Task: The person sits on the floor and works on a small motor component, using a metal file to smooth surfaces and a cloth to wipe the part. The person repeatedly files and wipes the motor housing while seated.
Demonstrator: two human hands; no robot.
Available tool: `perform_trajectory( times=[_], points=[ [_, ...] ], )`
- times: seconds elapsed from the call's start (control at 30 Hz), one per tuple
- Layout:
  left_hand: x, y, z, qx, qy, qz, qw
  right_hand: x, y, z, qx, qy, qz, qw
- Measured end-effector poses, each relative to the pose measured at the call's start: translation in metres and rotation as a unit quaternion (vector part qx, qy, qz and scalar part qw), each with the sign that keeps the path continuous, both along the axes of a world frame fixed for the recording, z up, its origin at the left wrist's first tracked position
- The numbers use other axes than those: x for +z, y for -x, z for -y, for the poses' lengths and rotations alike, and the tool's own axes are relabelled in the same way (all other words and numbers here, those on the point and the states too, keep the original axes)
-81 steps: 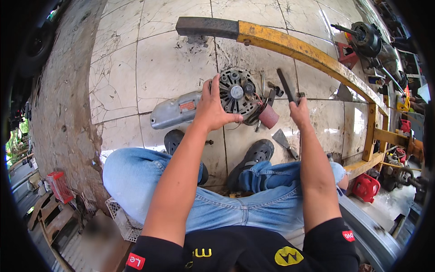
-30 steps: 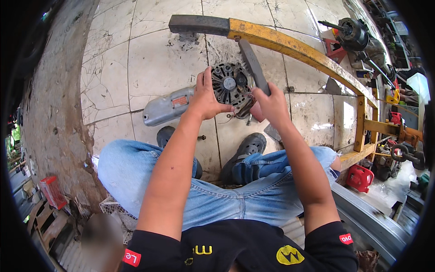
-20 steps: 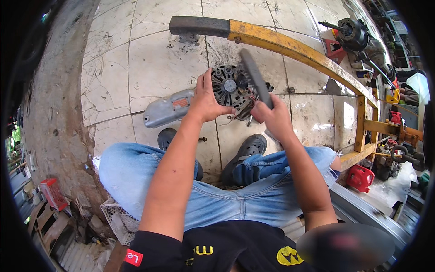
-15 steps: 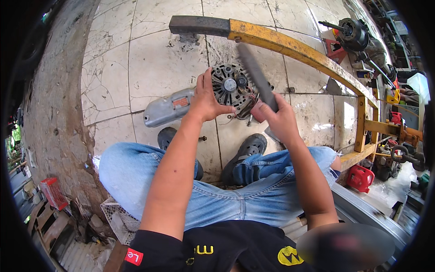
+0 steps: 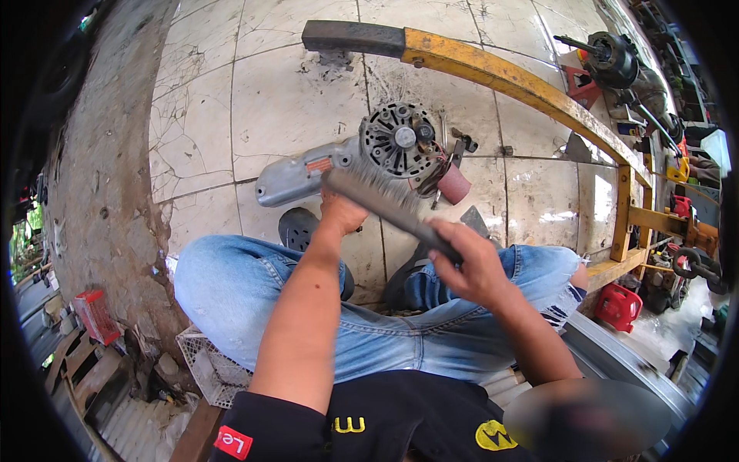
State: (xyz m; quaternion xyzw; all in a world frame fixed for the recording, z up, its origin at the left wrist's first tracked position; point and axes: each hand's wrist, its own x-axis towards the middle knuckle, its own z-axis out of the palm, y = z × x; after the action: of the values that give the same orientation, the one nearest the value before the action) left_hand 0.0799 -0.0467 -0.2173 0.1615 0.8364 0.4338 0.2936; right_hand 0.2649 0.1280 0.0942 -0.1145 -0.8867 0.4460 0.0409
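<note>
The right hand [image 5: 476,266] is closed around the handle of a brush [image 5: 377,205], which slants up and to the left across the space before the knees. The bristles point toward the alternator [image 5: 404,137] and blur near its lower edge; whether they touch it cannot be told. The left hand [image 5: 343,215] lies partly behind the brush's far end, so how far its fingers are open, and whether they hold anything, cannot be told.

The alternator sits on the tiles [image 5: 292,100] just beyond the brush, its slotted round face up. A grey metal cover [image 5: 289,182] lies at its left, and a reddish roll [image 5: 454,185] at its lower right. Nearer the right knee is a scraper [image 5: 475,222], partly hidden. Farther out, a yellow beam [image 5: 493,68] arches over the floor, and a red container [image 5: 618,307] stands at the right.
</note>
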Motion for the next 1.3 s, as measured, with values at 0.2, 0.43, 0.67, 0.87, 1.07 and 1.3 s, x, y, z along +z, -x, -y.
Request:
perform_trajectory(
  times=[0.2,0.43,0.67,0.87,1.07,1.3],
  points=[
    [0.036,-0.014,-0.019,0.002,0.243,0.199,0.949,-0.002,-0.023,0.02,0.082,0.055,0.015,0.995],
    [0.03,-0.014,-0.008,-0.008,0.179,0.29,0.94,-0.013,-0.006,0.003,0.056,-0.11,0.087,0.989],
    [0.04,-0.021,-0.004,-0.255,0.275,0.091,0.923,-0.013,-0.004,0.0,0.078,-0.08,0.078,0.991],
    [0.047,-0.014,-0.015,-0.061,0.295,0.221,0.927,-0.008,0.006,-0.035,-0.07,-0.046,0.02,0.996],
    [0.077,0.008,-0.05,0.192,0.06,0.055,0.978,-0.032,0.018,-0.078,-0.369,0.259,0.172,0.876],
    [0.117,0.002,-0.087,0.214,-0.169,0.013,0.962,-0.072,0.039,-0.084,-0.328,0.206,0.094,0.917]
  ],
)
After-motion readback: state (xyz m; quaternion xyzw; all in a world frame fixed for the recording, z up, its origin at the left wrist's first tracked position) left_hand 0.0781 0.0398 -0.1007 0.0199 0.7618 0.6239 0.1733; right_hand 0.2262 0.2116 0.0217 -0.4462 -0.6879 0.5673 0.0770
